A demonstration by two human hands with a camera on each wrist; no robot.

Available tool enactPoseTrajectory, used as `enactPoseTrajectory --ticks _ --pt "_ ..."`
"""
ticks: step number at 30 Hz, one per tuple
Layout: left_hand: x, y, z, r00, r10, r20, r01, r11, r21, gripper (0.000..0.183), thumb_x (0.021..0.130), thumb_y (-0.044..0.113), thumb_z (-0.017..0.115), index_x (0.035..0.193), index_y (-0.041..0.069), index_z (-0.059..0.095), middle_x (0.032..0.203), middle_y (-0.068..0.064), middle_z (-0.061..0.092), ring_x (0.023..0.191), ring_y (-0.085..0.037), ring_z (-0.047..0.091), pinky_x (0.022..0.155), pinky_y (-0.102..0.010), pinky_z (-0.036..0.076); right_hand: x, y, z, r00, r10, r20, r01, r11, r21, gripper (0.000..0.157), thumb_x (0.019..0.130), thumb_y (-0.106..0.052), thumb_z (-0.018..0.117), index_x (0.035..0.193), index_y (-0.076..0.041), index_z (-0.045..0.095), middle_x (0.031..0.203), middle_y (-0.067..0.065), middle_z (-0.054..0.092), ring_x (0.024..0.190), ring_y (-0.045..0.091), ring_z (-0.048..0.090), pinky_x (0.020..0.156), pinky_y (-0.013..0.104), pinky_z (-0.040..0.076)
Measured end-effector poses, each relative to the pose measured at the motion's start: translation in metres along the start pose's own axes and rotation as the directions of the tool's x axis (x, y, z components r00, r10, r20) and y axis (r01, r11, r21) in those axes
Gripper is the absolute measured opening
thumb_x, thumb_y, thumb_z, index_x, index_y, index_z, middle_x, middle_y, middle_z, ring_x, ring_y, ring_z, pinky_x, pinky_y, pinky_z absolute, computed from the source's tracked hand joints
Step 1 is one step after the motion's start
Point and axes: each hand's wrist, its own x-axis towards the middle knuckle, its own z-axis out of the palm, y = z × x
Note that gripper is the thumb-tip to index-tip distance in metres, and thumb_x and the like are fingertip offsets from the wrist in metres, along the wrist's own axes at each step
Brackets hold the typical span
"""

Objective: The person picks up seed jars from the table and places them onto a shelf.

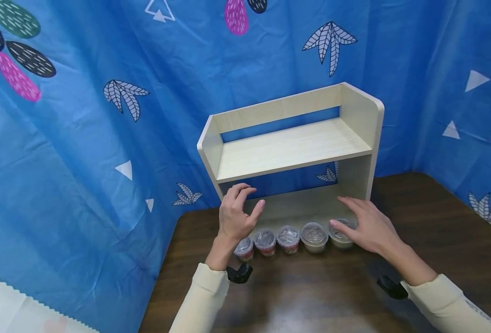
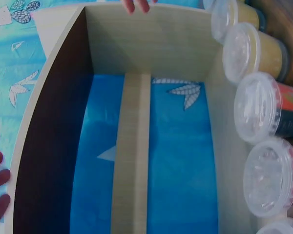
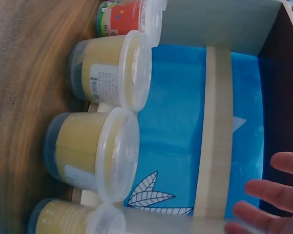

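Observation:
Several lidded plastic cups stand in a row along the front of a pale two-tier wooden shelf [image 1: 295, 148]. Toward the left they are smaller with red labels, like this red-labelled cup [image 1: 289, 239]. At the right are wider tubs with yellowish contents, such as this yellow tub [image 3: 83, 151]. My left hand [image 1: 237, 215] hovers above the left end of the row, fingers loosely bent and holding nothing. Over the rightmost tub [image 1: 342, 238] my right hand [image 1: 368, 226] is spread, its thumb overlapping the lid in the head view; nothing is gripped.
The shelf stands on a dark brown wooden table [image 1: 295, 296], its upper board [image 1: 291, 145] bare in the head view. Blue patterned curtain [image 1: 83, 185] hangs behind and at both sides. A black wrist camera [image 1: 240, 273] shows at the left wrist.

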Motion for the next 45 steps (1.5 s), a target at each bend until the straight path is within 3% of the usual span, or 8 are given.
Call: enactPoseTrajectory --ticks 6,10,22,28,39,41,45 --pt "0.0 -0.01 -0.002 0.992 0.116 -0.053 -0.119 0.992 -0.045 0.04 0.093 0.038 0.058 0.108 0.003 0.068 0.12 -0.016 0.06 0.112 -0.029 0.058 0.094 -0.045 0.05 -0.005 0.008 0.007 0.992 -0.059 -0.116 0.069 0.994 0.087 0.065 0.086 -0.042 0.072 0.137 -0.004 0.055 0.135 0.023 0.055 0.121 0.044 0.048 0.087 0.069 0.043" --pt "0.002 -0.017 -0.003 0.983 0.157 -0.092 -0.16 0.987 -0.026 0.046 0.097 0.044 0.051 0.109 0.002 0.067 0.124 -0.019 0.058 0.111 -0.031 0.057 0.091 -0.045 0.051 -0.009 0.012 0.011 0.979 -0.087 -0.184 0.111 0.986 0.124 0.061 0.084 -0.035 0.076 0.133 -0.004 0.058 0.13 0.022 0.059 0.113 0.04 0.053 0.082 0.064 0.047" --pt "0.013 -0.035 -0.013 0.969 0.154 -0.194 -0.157 0.988 0.004 0.045 0.096 0.04 0.052 0.12 0.003 0.06 0.132 -0.019 0.05 0.112 -0.034 0.054 0.095 -0.044 0.047 -0.019 0.025 0.022 0.951 -0.047 -0.306 0.103 0.98 0.17 0.059 0.077 -0.025 0.081 0.127 -0.002 0.061 0.123 0.024 0.062 0.11 0.042 0.054 0.085 0.068 0.044" --pt "0.021 -0.045 -0.019 0.956 0.143 -0.257 -0.146 0.989 0.008 0.046 0.097 0.04 0.051 0.119 0.001 0.059 0.129 -0.021 0.051 0.114 -0.036 0.052 0.098 -0.043 0.044 -0.023 0.029 0.023 0.946 -0.02 -0.323 0.08 0.981 0.175 0.058 0.076 -0.023 0.082 0.126 -0.001 0.061 0.121 0.024 0.061 0.11 0.042 0.053 0.083 0.068 0.044" --pt "0.035 -0.052 -0.02 0.944 0.11 -0.311 -0.119 0.993 -0.011 0.047 0.095 0.04 0.052 0.121 0.0 0.057 0.131 -0.023 0.048 0.12 -0.037 0.049 0.103 -0.043 0.041 -0.028 0.04 0.028 0.932 0.0 -0.362 0.077 0.977 0.199 0.054 0.075 -0.015 0.082 0.123 0.001 0.061 0.117 0.022 0.063 0.108 0.041 0.055 0.082 0.065 0.045" --pt "0.037 -0.053 -0.021 0.942 0.11 -0.317 -0.12 0.993 -0.011 0.046 0.095 0.039 0.052 0.121 0.0 0.057 0.13 -0.023 0.047 0.12 -0.037 0.049 0.102 -0.043 0.042 -0.03 0.042 0.029 0.927 0.007 -0.375 0.071 0.978 0.195 0.054 0.075 -0.015 0.082 0.122 0.0 0.062 0.116 0.021 0.064 0.107 0.04 0.056 0.084 0.058 0.048" --pt "0.041 -0.057 -0.021 0.934 0.111 -0.341 -0.126 0.992 -0.022 0.046 0.095 0.039 0.052 0.12 0.0 0.058 0.131 -0.023 0.047 0.118 -0.037 0.049 0.101 -0.042 0.043 -0.032 0.045 0.029 0.918 0.015 -0.396 0.066 0.98 0.189 0.054 0.074 -0.014 0.083 0.122 0.001 0.062 0.115 0.02 0.065 0.105 0.038 0.057 0.088 0.026 0.046"
